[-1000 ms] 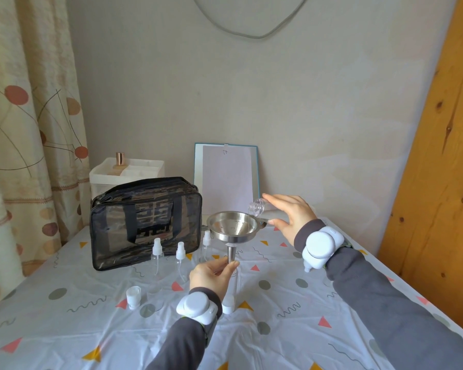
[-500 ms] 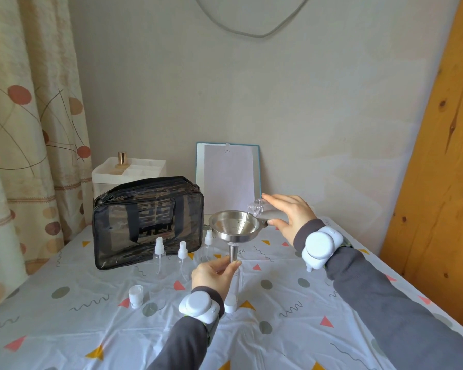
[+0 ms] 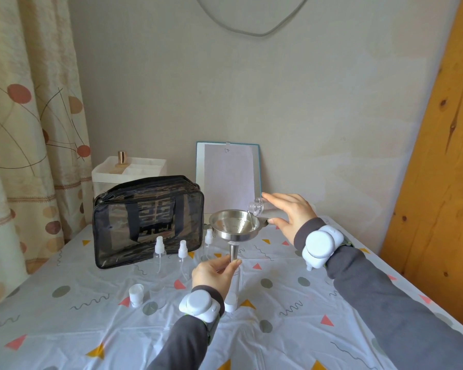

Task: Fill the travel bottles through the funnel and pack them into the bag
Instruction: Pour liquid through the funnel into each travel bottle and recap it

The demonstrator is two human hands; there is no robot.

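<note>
Right hand (image 3: 289, 214) tipped bottle (image 3: 259, 210) further over funnel (image 3: 235, 227)

Two long sleeves of dark grey fabric were recorded, the left sleeve (image 3: 182, 343) and the right sleeve (image 3: 385, 297), each closed by a darker cuff, with the left hand (image 3: 214, 273) and the right hand (image 3: 292, 217) left bare. A glossy white plastic unit was worn over each cuff: the left wrist unit (image 3: 199, 304) was shaped as a smooth domed puck on a broader base, the right wrist unit (image 3: 320, 244) as rounded lobes joined together, with a small stub at the lower end. A strip of green strap was noted beside each unit.
</note>
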